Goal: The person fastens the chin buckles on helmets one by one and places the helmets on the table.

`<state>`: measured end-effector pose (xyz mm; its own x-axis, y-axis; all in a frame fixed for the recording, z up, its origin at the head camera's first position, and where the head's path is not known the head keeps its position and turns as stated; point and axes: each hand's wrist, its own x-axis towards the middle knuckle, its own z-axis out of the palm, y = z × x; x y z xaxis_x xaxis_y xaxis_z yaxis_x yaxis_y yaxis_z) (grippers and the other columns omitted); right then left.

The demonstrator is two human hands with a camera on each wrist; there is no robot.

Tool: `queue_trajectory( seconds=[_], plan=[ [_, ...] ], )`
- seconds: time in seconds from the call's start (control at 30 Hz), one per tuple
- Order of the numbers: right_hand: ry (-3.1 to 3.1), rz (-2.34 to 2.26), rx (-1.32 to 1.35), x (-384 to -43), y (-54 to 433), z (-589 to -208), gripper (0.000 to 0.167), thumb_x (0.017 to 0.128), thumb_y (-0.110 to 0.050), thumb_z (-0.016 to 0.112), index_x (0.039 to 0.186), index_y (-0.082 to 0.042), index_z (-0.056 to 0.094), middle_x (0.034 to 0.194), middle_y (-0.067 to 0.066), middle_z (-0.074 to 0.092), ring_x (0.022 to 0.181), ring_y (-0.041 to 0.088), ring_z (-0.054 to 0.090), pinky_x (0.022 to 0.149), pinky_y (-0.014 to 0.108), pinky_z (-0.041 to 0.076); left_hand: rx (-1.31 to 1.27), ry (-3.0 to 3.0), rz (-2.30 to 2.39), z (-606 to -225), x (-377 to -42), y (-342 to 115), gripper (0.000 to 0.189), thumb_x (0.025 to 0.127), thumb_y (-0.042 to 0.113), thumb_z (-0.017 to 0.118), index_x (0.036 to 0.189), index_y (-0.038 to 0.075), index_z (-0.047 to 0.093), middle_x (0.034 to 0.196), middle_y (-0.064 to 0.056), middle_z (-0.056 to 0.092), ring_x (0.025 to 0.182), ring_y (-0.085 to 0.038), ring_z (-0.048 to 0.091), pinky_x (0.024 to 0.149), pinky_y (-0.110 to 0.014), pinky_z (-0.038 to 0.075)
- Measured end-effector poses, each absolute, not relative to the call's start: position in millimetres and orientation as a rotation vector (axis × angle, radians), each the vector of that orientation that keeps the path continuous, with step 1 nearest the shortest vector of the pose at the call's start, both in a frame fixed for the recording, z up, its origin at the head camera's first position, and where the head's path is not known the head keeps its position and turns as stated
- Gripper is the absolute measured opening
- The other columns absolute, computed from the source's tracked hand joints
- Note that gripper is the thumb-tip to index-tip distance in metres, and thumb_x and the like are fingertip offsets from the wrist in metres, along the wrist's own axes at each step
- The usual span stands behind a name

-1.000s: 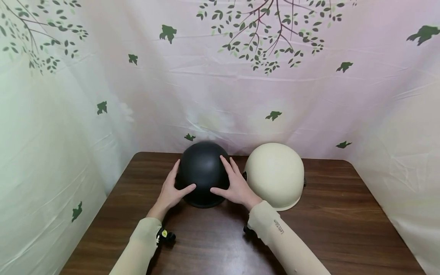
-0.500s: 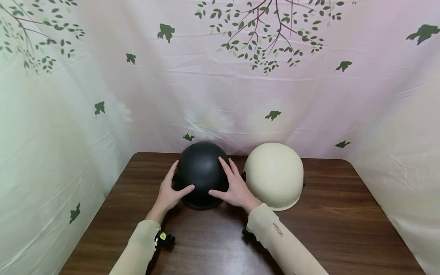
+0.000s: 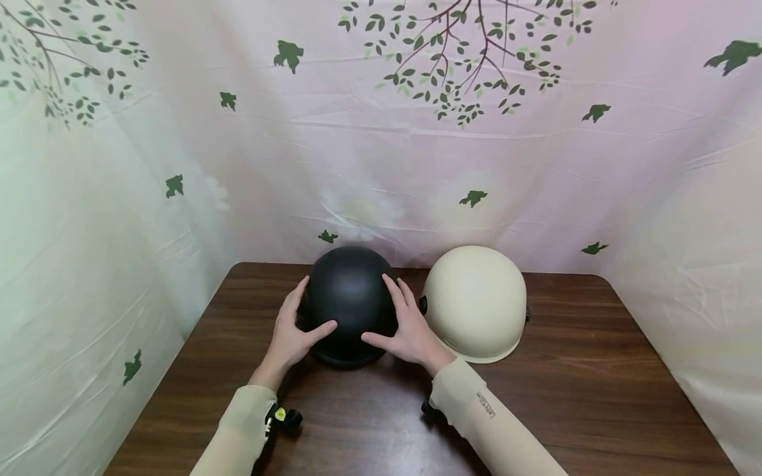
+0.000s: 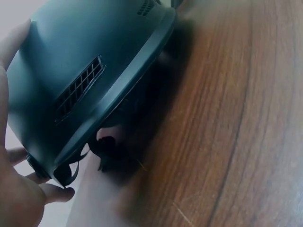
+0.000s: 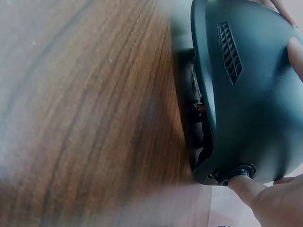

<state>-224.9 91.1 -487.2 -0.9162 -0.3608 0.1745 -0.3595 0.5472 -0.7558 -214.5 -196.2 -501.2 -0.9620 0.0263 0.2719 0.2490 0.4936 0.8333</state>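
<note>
Both hands grip a black helmet (image 3: 351,297) by its sides, thumbs across the face nearest me. On its left side, the left hand (image 3: 290,334) spreads its fingers around the shell. From the right, the right hand (image 3: 413,327) holds it; in the right wrist view one finger touches a round side knob (image 5: 234,174). The left wrist view shows a slotted vent (image 4: 80,87) above the rim and a dark strap (image 4: 105,146) hanging under it. The rim looks tilted, with a dark gap between part of it and the table. The helmet's inside is mostly hidden.
A cream helmet (image 3: 476,301) stands close by on the right, dome up, with dark side knobs, just past the right hand. The brown wooden table (image 3: 595,396) ends at a cloth backdrop (image 3: 381,158) printed with leaves and birds, which also hangs at both sides.
The black helmet has shifted slightly left and towards me, its near rim lower in view. Both hands have kept their grip and moved with it. The cream helmet has stayed put.
</note>
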Motion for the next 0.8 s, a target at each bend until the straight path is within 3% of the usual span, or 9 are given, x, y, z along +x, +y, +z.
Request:
queue_trajectory(
  seconds=[0.27, 0.47, 0.8],
  plan=[
    [2.744, -1.394, -0.625, -219.5, 91.5, -486.3, 0.114, 0.082, -0.066, 0.081, 0.165, -0.053, 0.005, 0.176, 0.007, 0.003, 0.153, 0.043, 0.032, 0.110, 0.071, 0.039, -0.253, -2.501, -1.361, -488.6, -208.0, -191.8, 0.099, 0.084, 0.044, 0.087, 0.164, 0.045, 0.030, 0.170, -0.002, 0.030, 0.153, -0.036, 0.026, 0.115, -0.074, 0.025],
    [2.723, -1.429, -0.625, -216.9, 92.1, -486.4, 0.112, 0.083, -0.064, 0.081, 0.164, -0.057, 0.004, 0.176, 0.006, 0.002, 0.155, 0.045, 0.027, 0.111, 0.074, 0.036, -0.275, -2.496, -1.290, -479.4, -204.7, -190.4, 0.095, 0.084, 0.044, 0.086, 0.163, 0.046, 0.033, 0.170, -0.003, 0.032, 0.146, -0.038, 0.031, 0.110, -0.072, 0.032],
    [2.678, -1.510, -0.708, -216.5, 95.5, -488.8, 0.114, 0.085, -0.057, 0.083, 0.166, -0.050, 0.003, 0.176, 0.002, 0.003, 0.162, 0.029, 0.005, 0.116, 0.075, 0.026, -0.278, -2.497, -1.225, -467.8, -198.1, -186.2, 0.093, 0.083, 0.047, 0.087, 0.161, 0.046, 0.037, 0.170, -0.002, 0.032, 0.140, -0.035, 0.033, 0.105, -0.071, 0.037]
  ],
)
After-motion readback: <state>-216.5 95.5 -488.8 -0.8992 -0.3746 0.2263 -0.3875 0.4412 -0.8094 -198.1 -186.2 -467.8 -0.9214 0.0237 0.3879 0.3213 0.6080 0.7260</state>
